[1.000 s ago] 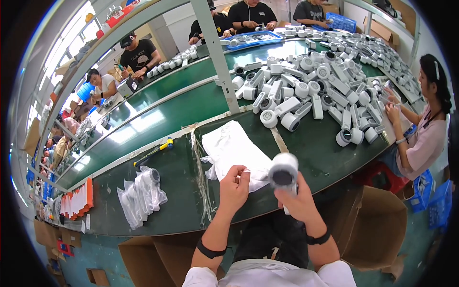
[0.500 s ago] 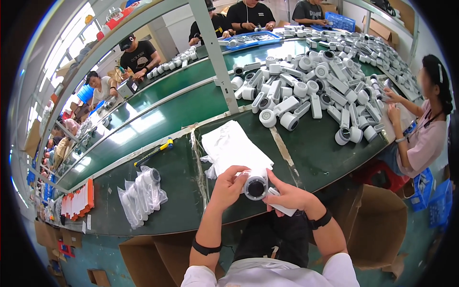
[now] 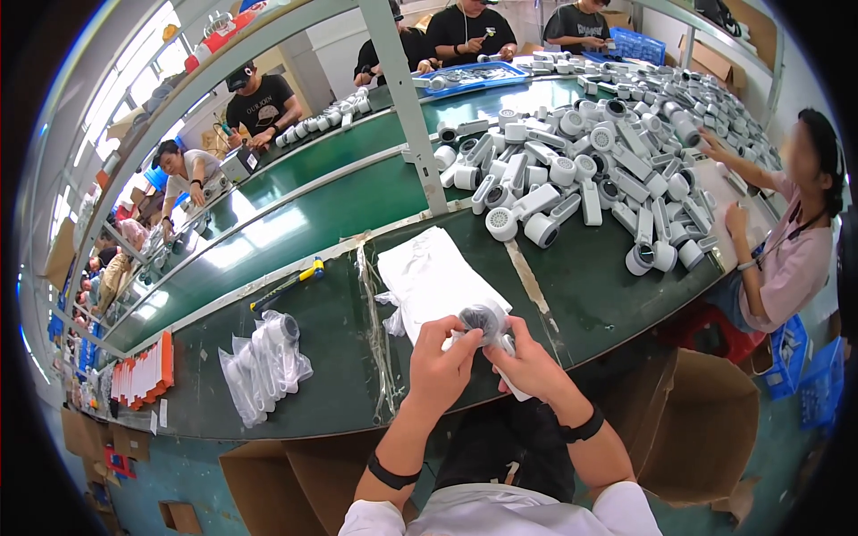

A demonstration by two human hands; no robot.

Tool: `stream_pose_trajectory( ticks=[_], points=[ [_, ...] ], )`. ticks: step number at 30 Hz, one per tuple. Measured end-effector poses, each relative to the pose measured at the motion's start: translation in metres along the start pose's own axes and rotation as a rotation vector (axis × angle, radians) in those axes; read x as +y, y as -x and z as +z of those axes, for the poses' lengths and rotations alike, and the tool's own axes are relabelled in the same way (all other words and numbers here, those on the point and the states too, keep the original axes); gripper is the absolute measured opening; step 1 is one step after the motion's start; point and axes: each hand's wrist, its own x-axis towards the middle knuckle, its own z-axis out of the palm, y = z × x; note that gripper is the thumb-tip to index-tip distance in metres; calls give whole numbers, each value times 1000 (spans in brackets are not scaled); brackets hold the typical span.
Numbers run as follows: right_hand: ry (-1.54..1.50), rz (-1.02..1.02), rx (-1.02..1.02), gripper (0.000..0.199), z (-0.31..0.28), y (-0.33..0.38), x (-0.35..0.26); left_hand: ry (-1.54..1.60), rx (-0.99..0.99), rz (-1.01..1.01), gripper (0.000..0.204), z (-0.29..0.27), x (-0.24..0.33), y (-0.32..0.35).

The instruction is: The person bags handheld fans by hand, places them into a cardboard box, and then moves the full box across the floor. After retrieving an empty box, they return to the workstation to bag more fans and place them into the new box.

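1. Dark green desk with a curving edge.
2. White handheld device over its six-o'clock edge; left hand grips the round head, right hand the handle.
3. White sheeting at eleven o'clock from it, device pile at one.

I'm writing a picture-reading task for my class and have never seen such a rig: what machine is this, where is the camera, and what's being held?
There is no machine arm here: these are a person's bare hands, seen from above through a wide fisheye camera worn on the head, so straight edges bend. The right hand holds the handle of a white device, while the left hand is at its round end. On the dark green table lie a white stack, similar items in clear bags, a yellow-and-black tool and a big pile of similar devices.
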Motion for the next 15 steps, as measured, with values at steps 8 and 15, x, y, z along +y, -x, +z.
stream_pose_trajectory(
  ticks=[8,15],
  points=[
    [22,-166,66,69,9,-10,29,69,-200,166,25,-2,24,7],
    [-488,-311,205,61,16,-22,29,444,-337,-118,16,-3,19,27]
  ],
)
